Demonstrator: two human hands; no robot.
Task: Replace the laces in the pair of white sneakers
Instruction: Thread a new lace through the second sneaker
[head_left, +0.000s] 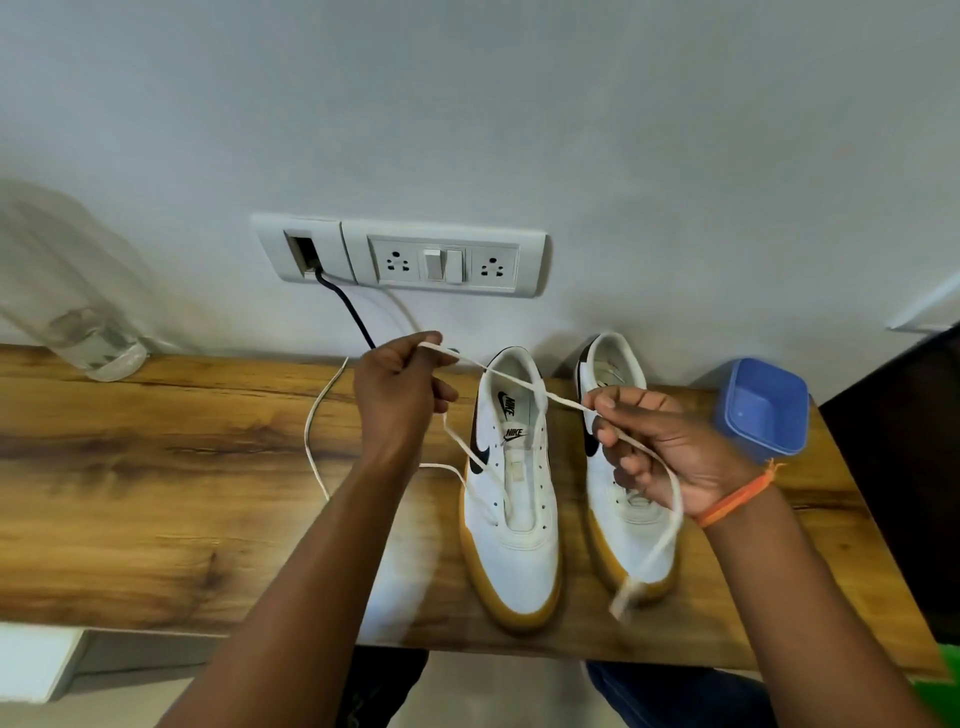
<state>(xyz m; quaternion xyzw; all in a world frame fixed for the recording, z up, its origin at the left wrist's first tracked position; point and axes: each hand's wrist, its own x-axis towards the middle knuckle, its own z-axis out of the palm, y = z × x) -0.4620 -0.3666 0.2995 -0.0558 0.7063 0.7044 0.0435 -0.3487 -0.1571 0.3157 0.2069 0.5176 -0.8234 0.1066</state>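
Observation:
Two white sneakers with gum soles stand side by side on the wooden table, toes toward me. The left sneaker (511, 488) shows empty eyelets and no lace. The right sneaker (621, 499) is partly hidden behind my right hand. A white lace (524, 384) stretches in the air above the shoes between both hands. My left hand (397, 395) grips one part of it, left of the shoes. My right hand (649, 441) pinches the other part, and the lace end hangs down past the right shoe's toe. A second white lace (311, 431) lies loose on the table at the left.
A blue plastic container (763, 410) stands right of the shoes. A clear bottle (78, 312) stands at the far left by the wall. A socket panel (405, 257) with a black cable is on the wall behind. The wooden table's (156, 493) front edge is close to me.

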